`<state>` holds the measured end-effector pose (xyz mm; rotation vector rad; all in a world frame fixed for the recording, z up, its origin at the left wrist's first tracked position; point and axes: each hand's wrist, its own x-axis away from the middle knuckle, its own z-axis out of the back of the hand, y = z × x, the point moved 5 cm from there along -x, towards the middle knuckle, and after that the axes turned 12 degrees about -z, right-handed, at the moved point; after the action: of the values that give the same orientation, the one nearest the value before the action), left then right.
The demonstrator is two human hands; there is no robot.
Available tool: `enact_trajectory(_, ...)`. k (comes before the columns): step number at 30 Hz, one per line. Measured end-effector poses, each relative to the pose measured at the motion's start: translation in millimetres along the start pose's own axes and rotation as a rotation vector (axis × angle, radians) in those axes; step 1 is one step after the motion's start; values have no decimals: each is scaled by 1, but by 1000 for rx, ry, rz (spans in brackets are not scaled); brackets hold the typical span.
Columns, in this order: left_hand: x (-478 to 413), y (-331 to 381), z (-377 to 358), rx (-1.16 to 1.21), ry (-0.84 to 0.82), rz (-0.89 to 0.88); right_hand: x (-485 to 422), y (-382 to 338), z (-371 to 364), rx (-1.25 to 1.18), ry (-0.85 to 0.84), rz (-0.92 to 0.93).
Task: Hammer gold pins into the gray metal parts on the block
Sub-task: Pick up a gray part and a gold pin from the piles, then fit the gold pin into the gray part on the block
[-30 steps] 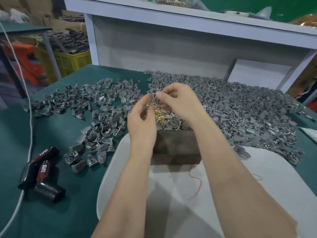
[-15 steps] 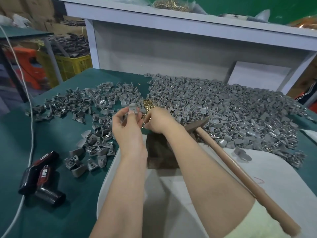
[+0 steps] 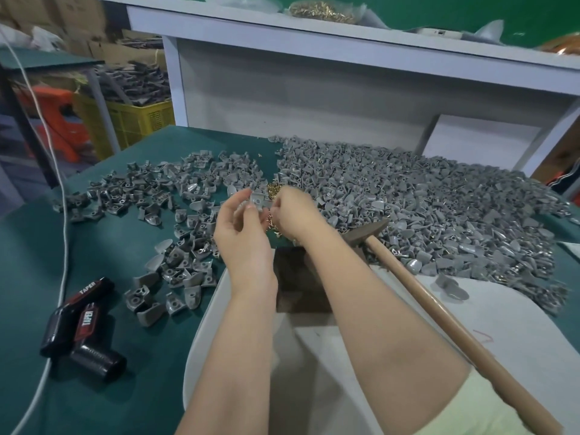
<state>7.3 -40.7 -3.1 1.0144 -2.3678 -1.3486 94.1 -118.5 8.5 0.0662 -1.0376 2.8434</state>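
left hand [image 3: 241, 229] pinches a gray part [image 3: 259, 200] by the gold pins [image 3: 272, 190]; right hand [image 3: 296, 213] curls beside it, its hold not clear.

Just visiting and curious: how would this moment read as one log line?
left hand: holds gray part | right hand: fingers at it, over gold pins | hammer: unheld

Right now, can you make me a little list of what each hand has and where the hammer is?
left hand: pinches one small gray metal part
right hand: fingers curled at that part; grip hidden
gold pins: small loose heap just beyond the hands
wooden-handled hammer: lying unheld, right of the dark brown block
gray parts pile: large, on the green table's right side
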Motion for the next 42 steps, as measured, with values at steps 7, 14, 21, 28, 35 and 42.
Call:
enact_trajectory(7, 27, -3, -37, -292, -631, -135, 51, 57, 91, -361, 70, 101)
enact_trajectory(14, 50, -16, -51, -607, -925, -222, 85, 121, 97, -624, 83, 4)
enact_trajectory(21, 46, -11, -44, -821, -835, -417, 86, 112, 84, -492, 185, 87)
enact_trajectory(28, 50, -13, -45, -1133, -951, -498, 89, 107, 79, -301, 236, 126)
enact_trajectory(35, 52, -5, -49, -869, -966, -470, 92, 104, 81, -449, 223, 148)
enact_trajectory(42, 56, 2, -53, -782, -971, -572, 87, 108, 80, -602, 159, 96)
